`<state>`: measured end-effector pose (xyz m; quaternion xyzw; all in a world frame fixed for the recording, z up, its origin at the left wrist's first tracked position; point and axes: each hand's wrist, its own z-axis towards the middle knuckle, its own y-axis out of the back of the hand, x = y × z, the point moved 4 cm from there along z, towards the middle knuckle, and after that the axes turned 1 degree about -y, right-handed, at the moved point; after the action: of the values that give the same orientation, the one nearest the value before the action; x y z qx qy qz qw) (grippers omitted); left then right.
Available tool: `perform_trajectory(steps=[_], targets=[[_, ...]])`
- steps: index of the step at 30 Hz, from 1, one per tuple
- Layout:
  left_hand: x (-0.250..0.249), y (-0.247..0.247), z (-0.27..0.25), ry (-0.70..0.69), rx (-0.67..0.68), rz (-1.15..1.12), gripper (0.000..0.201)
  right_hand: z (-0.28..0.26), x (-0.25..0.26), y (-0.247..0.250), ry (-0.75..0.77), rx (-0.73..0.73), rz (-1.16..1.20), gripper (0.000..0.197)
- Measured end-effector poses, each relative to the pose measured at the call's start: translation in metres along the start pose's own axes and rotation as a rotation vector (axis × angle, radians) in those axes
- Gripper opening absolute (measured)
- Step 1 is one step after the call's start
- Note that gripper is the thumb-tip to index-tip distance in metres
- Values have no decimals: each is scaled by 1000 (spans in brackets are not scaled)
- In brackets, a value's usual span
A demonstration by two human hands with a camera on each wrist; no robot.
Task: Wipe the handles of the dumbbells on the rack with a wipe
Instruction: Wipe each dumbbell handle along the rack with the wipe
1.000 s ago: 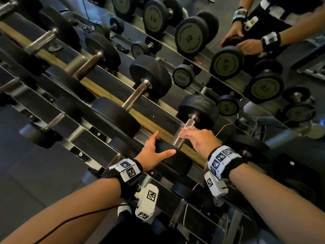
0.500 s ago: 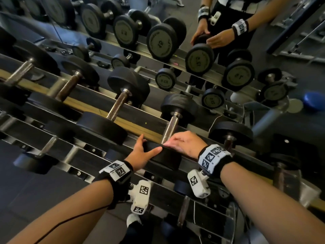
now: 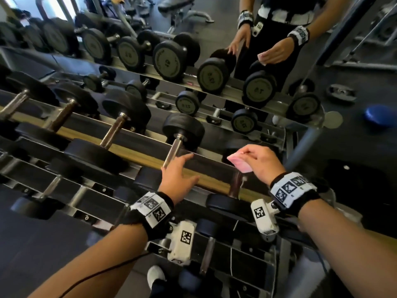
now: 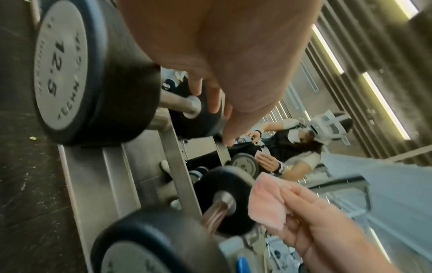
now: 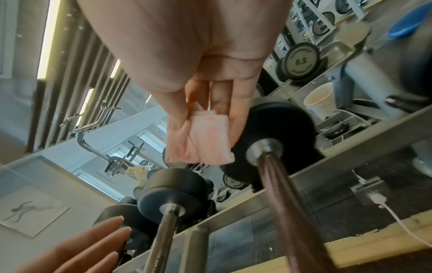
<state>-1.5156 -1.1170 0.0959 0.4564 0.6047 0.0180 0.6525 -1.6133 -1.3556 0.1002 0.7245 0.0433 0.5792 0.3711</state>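
Note:
Black dumbbells lie in a row on the rack [image 3: 210,165]. My right hand [image 3: 243,158] pinches a folded pink wipe [image 3: 238,164] between thumb and fingers, just above a dumbbell with a brown handle [image 3: 234,184]. The right wrist view shows the wipe [image 5: 201,142] hanging clear of that brown handle [image 5: 280,194]. My left hand [image 3: 184,166] is open with fingers straight, beside the near end of the neighbouring silver handle [image 3: 173,150]. It holds nothing. In the left wrist view the wipe [image 4: 268,203] hangs over the brown handle [image 4: 214,214].
A mirror behind the rack reflects me and the dumbbells. Lower tiers hold smaller dumbbells [image 3: 209,250]. A blue disc [image 3: 380,118] lies on the floor at right. A paper cup [image 5: 320,99] and a white cable [image 5: 397,218] sit by the rack's right end.
My right hand has lifted off the silver handle and moved right with the wipe, above the brown handle. My left hand has left the dumbbell's near head and opened.

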Motion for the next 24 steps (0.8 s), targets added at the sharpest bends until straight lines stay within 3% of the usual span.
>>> perform_trajectory(steps=[4,8,12,17,24], targets=[[-11,-56,-16,-48,81,-27,71,-20,-38,20,-55,-78,-14,7],[0,-96,-24,88,145,-92,90,-32,-67,17,-120,-132,54,12],[12,-114,-25,186,178,-162,109,-31,-87,2,-154,-179,137,11],[20,-117,-17,242,228,-196,116,-19,-97,-6,-177,-315,222,16],[28,-120,-18,292,233,-247,118,-13,-99,-23,-69,-194,203,17]])
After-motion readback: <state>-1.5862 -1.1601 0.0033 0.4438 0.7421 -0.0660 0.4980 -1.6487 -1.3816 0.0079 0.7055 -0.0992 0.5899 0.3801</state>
